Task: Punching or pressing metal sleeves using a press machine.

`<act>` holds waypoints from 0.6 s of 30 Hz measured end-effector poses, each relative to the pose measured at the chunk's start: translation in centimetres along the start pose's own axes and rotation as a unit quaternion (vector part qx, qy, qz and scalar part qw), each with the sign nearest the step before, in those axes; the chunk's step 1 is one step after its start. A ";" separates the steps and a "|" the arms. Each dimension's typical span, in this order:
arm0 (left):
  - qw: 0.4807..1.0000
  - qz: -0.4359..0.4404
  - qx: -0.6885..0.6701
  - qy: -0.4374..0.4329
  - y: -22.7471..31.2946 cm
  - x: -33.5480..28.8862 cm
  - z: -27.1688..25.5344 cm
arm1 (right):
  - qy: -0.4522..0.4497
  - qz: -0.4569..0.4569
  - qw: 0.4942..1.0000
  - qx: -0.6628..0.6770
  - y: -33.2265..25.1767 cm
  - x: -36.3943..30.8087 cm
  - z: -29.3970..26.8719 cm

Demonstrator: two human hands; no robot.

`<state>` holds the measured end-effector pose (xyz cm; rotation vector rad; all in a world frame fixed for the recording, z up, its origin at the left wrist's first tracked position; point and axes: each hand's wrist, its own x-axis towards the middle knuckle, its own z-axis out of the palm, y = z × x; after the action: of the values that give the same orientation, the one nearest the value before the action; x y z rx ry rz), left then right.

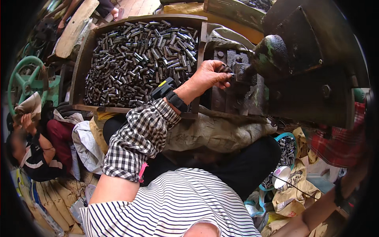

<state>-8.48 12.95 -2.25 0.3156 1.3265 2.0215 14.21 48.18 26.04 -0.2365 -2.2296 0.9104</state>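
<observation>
My left hand (213, 76) pinches a small dark metal tube (224, 68) between thumb and fingertips, just left of the machine's tooling block (243, 73). A black-and-white checked sleeve covers that forearm, and a black strapped device sits on the wrist. Below the hand is a dark steel plate (218, 98). At the far right, an arm with a black wristband, apparently mine, reaches along the picture's edge. Its end, my right hand (355, 173), lies in shadow beside a red plaid cloth (335, 138); its fingers cannot be made out.
A wooden-sided bin (81, 75) heaped with short metal tubes stands left of the machine (300, 59). A blue-rimmed basket (294, 144) of metal pieces is by my right knee. Another person (37, 154) sits at left near a green handwheel (25, 81). Brown sacks (298, 189) lie at right.
</observation>
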 end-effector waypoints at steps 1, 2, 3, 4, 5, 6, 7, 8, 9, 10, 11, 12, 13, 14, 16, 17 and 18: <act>1.000 0.003 0.012 -0.004 -0.2 0.4 0.0 | 0.010 0.012 1.000 0.008 0.7 -0.8 0.1; 1.000 0.008 0.027 -0.003 -0.3 0.4 0.0 | 0.024 0.026 0.999 0.035 1.9 -2.2 0.4; 0.999 0.026 0.035 0.001 -0.1 0.6 0.5 | 0.045 0.040 0.997 0.055 3.1 -4.1 1.1; 0.999 0.026 0.044 0.015 0.1 -0.1 0.4 | 0.054 0.056 0.993 0.086 5.3 -6.1 2.7; 0.996 0.046 0.071 0.026 0.2 -0.2 0.7 | 0.061 0.052 0.994 0.071 6.2 -8.0 3.4; 0.992 0.065 0.098 0.034 0.1 0.0 1.2 | -0.004 -0.016 0.999 -0.043 6.7 -9.2 4.6; 0.993 0.064 0.098 0.032 0.1 0.0 1.3 | 0.001 -0.063 0.992 -0.108 7.2 -10.0 5.7; 0.992 0.062 0.100 0.040 0.2 -0.1 1.3 | 0.004 -0.111 0.979 -0.168 7.4 -10.2 6.5; 0.992 0.061 0.103 0.049 0.3 -0.3 1.2 | 0.015 -0.043 0.999 0.003 7.1 -9.7 6.1; 0.991 0.061 0.104 0.051 0.5 -0.5 1.0 | 0.025 0.026 0.984 0.175 6.5 -8.6 5.3; 0.985 0.052 0.153 0.053 1.0 -1.0 0.7 | 0.047 0.015 0.981 0.186 4.6 -7.0 6.1; 0.980 0.044 0.191 0.039 1.3 -0.9 0.8 | 0.074 0.001 0.981 0.180 2.0 -5.5 6.3; 0.981 0.045 0.186 0.032 1.6 -1.0 0.6 | 0.027 0.100 0.969 0.224 3.2 -5.0 3.0; 0.958 0.038 0.280 0.043 2.1 -1.3 0.3 | 0.017 0.097 0.978 0.187 3.2 -4.3 1.5; 0.925 0.028 0.374 0.058 2.7 -1.8 0.2 | 0.002 0.064 0.991 0.120 2.6 -2.7 0.6; 0.933 0.019 0.355 0.064 2.8 -2.0 0.4 | -0.003 0.048 0.994 0.099 2.1 -2.0 0.6; 0.940 0.011 0.335 0.069 2.8 -2.2 0.4 | -0.008 0.036 0.996 0.081 1.7 -1.5 0.8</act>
<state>-7.83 11.14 0.78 0.4961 2.0901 1.5670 14.65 48.41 23.69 -0.2358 -2.1608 1.1294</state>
